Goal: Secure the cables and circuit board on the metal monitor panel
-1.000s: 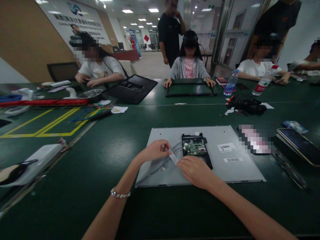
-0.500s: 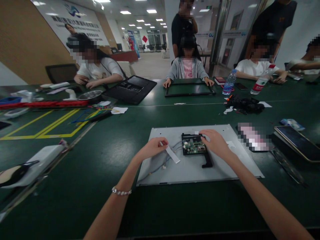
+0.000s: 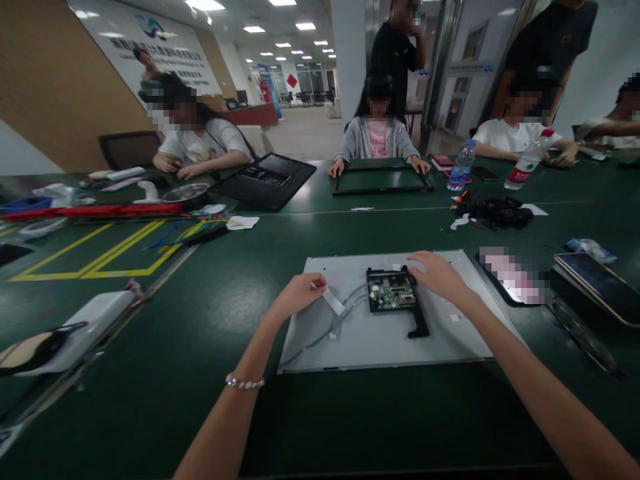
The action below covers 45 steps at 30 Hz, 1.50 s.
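Observation:
A grey metal panel (image 3: 400,350) lies flat on the green table. On it rests a green circuit board (image 3: 393,297) in a black bracket (image 3: 421,324), with thin grey cables (image 3: 320,339) running off to the left. My left hand (image 3: 303,293) pinches one end of a white strip (image 3: 333,301) above the panel's left part. Just right of the bracket's top corner is my right hand (image 3: 437,273), its fingers apart and holding nothing.
Phones (image 3: 600,280) and glasses (image 3: 583,333) lie to the right. A white device (image 3: 85,327) is at the left. Across the table, a person holds a black frame (image 3: 383,192); bottles (image 3: 461,165) and a black panel (image 3: 273,183) are nearby.
The white strip in my left hand has swung a little up and left. My right hand has drawn back slightly from the bracket, its fingers more spread.

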### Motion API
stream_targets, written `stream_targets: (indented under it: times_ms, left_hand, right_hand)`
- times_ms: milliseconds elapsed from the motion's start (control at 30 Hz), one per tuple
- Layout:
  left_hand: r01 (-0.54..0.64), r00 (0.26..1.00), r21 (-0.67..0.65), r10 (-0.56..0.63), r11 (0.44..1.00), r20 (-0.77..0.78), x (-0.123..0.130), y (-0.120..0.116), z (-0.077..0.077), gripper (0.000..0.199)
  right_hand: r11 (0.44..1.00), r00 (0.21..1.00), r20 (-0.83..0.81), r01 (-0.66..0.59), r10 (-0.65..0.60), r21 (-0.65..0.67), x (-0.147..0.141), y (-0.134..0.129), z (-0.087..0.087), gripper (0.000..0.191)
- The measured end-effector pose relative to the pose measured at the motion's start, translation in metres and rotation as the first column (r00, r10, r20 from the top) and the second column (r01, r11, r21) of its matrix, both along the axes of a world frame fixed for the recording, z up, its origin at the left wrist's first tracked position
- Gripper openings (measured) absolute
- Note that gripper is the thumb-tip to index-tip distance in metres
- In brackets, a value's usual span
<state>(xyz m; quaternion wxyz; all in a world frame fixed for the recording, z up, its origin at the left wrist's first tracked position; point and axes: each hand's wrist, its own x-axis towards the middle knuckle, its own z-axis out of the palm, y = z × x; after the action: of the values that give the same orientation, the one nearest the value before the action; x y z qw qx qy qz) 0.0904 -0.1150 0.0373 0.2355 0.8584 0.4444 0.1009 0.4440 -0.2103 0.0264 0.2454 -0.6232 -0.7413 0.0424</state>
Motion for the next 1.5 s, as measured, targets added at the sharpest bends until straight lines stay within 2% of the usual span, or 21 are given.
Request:
stream_targets:
  times_ms: [67, 133, 233, 300, 400, 500, 600, 667, 733, 800, 967, 1133, 1267, 1500]
  left_hand:
    - [-0.049, 0.998, 0.053, 0.051, 0.997, -0.033, -0.003, 0.001, -0.002, 0.02]
    - [-0.112, 0.99, 0.123, 0.121, 0.986, -0.07, -0.004, 0.0, 0.0, 0.025]
    - [-0.171, 0.972, 0.298, 0.21, 0.939, -0.105, 0.005, -0.009, 0.011, 0.031]
    - [-0.157, 0.97, 0.404, 0.218, 0.901, -0.108, 0.019, -0.023, 0.022, 0.031]
    - [-0.077, 0.982, 0.437, 0.143, 0.896, -0.12, 0.048, -0.058, 0.037, 0.03]
    - [0.012, 0.99, 0.388, 0.044, 0.921, -0.134, 0.078, -0.11, 0.042, 0.032]
    - [0.122, 0.988, 0.319, -0.082, 0.94, -0.134, 0.1, -0.166, 0.034, 0.038]
    - [0.151, 0.985, 0.273, -0.121, 0.95, -0.125, 0.111, -0.197, 0.024, 0.042]
    - [0.153, 0.985, 0.224, -0.131, 0.963, -0.109, 0.119, -0.219, 0.013, 0.043]
    - [0.156, 0.986, 0.198, -0.141, 0.968, -0.092, 0.125, -0.23, 0.004, 0.043]
    - [0.125, 0.99, 0.251, -0.106, 0.96, -0.088, 0.124, -0.232, -0.01, 0.043]
    - [0.058, 0.988, 0.331, -0.007, 0.942, -0.151, 0.11, -0.223, -0.015, 0.046]
    - [-0.03, 0.971, 0.341, 0.108, 0.94, -0.211, 0.094, -0.217, -0.015, 0.052]
    - [-0.186, 0.925, 0.431, 0.305, 0.883, -0.226, 0.054, -0.199, -0.015, 0.047]
  right_hand:
    - [0.999, 0.999, -0.002, 0.041, -0.041, 0.0, 0.026, -0.017, -0.006, 0.033]
    - [0.993, 0.993, -0.013, 0.121, -0.121, 0.011, 0.055, -0.039, -0.02, 0.036]
    - [0.973, 0.972, -0.054, 0.229, -0.228, 0.012, 0.088, -0.072, -0.047, 0.048]
    - [0.971, 0.968, -0.084, 0.237, -0.237, -0.011, 0.095, -0.09, -0.062, 0.052]
    - [0.972, 0.965, -0.116, 0.231, -0.235, -0.045, 0.092, -0.106, -0.069, 0.054]
    - [0.971, 0.961, -0.147, 0.224, -0.234, -0.079, 0.087, -0.112, -0.063, 0.053]
    - [0.971, 0.956, -0.178, 0.221, -0.234, -0.095, 0.086, -0.113, -0.055, 0.054]
    - [0.968, 0.952, -0.185, 0.228, -0.244, -0.1, 0.084, -0.113, -0.052, 0.055]
    - [0.968, 0.952, -0.184, 0.228, -0.245, -0.109, 0.079, -0.112, -0.052, 0.056]
    - [0.971, 0.958, -0.177, 0.207, -0.227, -0.124, 0.069, -0.112, -0.054, 0.056]
    - [0.98, 0.988, -0.113, 0.085, -0.107, -0.179, 0.029, -0.112, -0.053, 0.058]
    - [0.968, 0.997, 0.032, -0.059, 0.069, -0.243, -0.018, -0.108, -0.038, 0.065]
    - [0.958, 0.984, 0.101, -0.114, 0.145, -0.263, -0.056, -0.097, -0.026, 0.074]
    - [0.938, 0.961, 0.111, -0.214, 0.251, -0.273, -0.114, -0.068, -0.018, 0.083]
